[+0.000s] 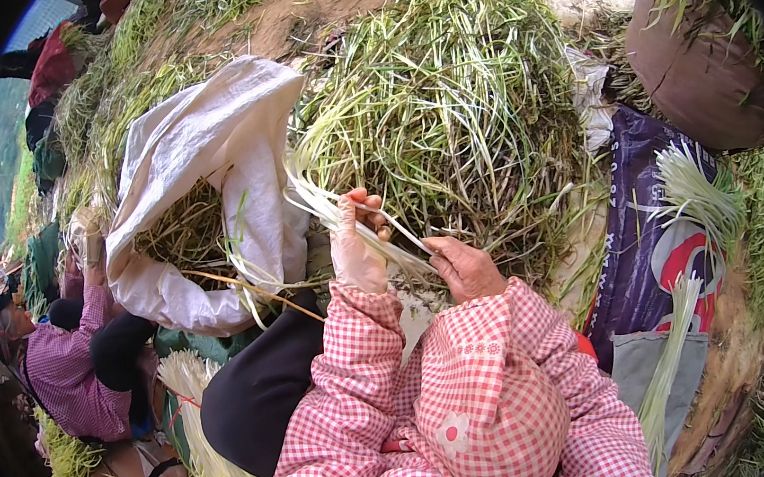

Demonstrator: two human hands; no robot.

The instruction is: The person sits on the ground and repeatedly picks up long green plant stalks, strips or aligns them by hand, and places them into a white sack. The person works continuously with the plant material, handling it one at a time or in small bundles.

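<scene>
My left hand (358,245), in a thin pale glove with bare fingertips, grips a small bunch of long white chive-like stalks (315,197). Their leafy ends trail up and left. My right hand (464,268), bare, pinches the lower end of a white stalk beside the bunch. Just beyond both hands rises a large heap of green and yellowish stalks (452,108), brown and withered near its base. To the left, a white woven sack (198,139) gapes, with withered leaves (184,227) inside.
A tied bundle of pale stalks (204,418) stands by my dark-trousered knee (257,389). On the right, cleaned stalks (674,374) lie on a grey cloth and purple printed sack (636,207). Another person (76,369) sits at left. A brown rounded bundle (698,71) stands upper right.
</scene>
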